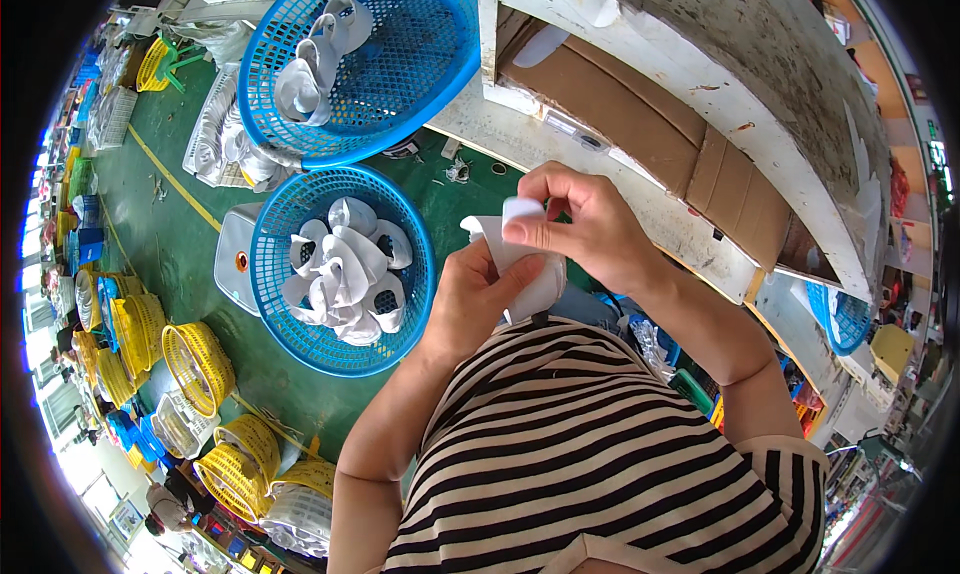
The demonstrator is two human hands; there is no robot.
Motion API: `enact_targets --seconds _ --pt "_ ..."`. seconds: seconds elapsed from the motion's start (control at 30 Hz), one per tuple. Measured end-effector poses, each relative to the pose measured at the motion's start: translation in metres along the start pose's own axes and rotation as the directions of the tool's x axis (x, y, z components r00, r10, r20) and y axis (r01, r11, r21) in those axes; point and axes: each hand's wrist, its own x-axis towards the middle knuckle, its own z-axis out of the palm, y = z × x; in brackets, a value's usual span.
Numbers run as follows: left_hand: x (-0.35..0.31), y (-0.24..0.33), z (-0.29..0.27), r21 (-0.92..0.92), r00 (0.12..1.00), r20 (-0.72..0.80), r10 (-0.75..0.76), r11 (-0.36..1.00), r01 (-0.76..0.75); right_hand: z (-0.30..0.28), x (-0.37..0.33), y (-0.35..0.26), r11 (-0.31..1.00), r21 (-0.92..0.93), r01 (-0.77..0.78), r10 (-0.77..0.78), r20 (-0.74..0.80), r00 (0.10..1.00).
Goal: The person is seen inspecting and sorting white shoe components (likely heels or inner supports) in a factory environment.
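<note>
Both my hands meet in front of my chest on one white shoe part point(522, 264), a curved soft piece. My left hand point(470, 299) grips it from below, thumb pressed along its side. My right hand point(585, 224) pinches its top edge between thumb and fingers. Below and to the left stands a round blue basket point(415, 274) holding several white shoe parts point(345, 269). A second blue basket point(440, 64) further up holds a few more white parts point(315, 59).
A worn white workbench point(700, 84) with a brown cardboard panel point(640, 124) under it runs across the upper right. The floor point(170, 234) is green with a yellow line. Yellow baskets point(195, 364) and white crates are stacked at the left. Another blue basket point(840, 319) sits at the right.
</note>
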Motion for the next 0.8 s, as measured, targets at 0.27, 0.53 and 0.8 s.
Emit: enact_targets --seconds 0.27,0.53,0.8 --pt "-0.007 0.0 -0.003 0.231 0.995 0.09 -0.039 0.973 0.017 -0.007 0.003 0.0 0.992 0.114 0.05 -0.063 0.114 0.991" --pt "-0.017 0.017 0.002 0.284 0.958 0.28 0.067 0.947 -0.15 -0.01 0.001 0.0 0.532 0.469 -0.705 0.428 0.569 0.702" --pt "-0.011 0.003 -0.009 -0.012 0.978 0.21 -0.008 1.0 0.01 0.002 0.0 0.015 0.535 0.64 -0.551 0.395 0.388 0.833"
